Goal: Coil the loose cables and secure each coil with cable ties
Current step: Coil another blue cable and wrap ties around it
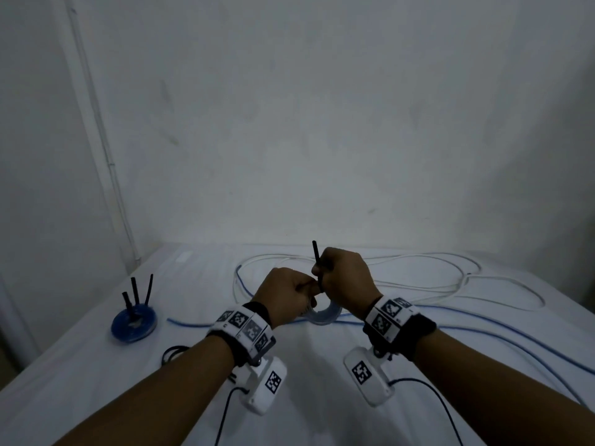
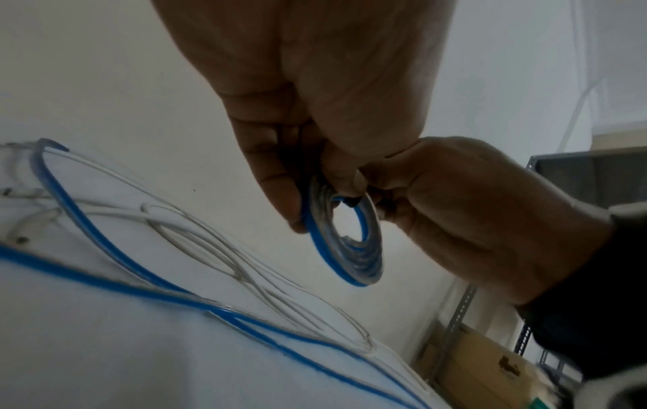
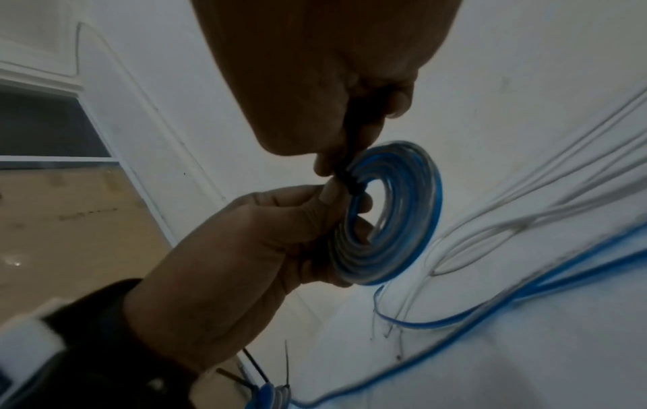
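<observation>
A small coil point(image 1: 325, 315) of blue and clear flat cable is held up between both hands over the white table point(image 1: 96, 381). My left hand point(image 1: 306, 289) grips the coil's rim point(image 3: 395, 215), with a finger through its hole. A black cable tie point(image 1: 317, 262) is looped round the coil next to that grip. My right hand point(image 1: 322, 278) pinches the tie's tail point(image 3: 352, 155), whose free end sticks up past the knuckles. In the left wrist view the coil point(image 2: 344, 240) hangs below my left hand point(image 2: 325, 177). The tie's head is hidden by the fingers.
A tied blue coil point(image 1: 133, 320) with black tie tails sticking up lies at the left. Loose white cable point(image 1: 418, 278) sprawls behind the hands, and loose blue cable point(image 1: 483, 336) runs across to the right edge. The wall stands just past the table.
</observation>
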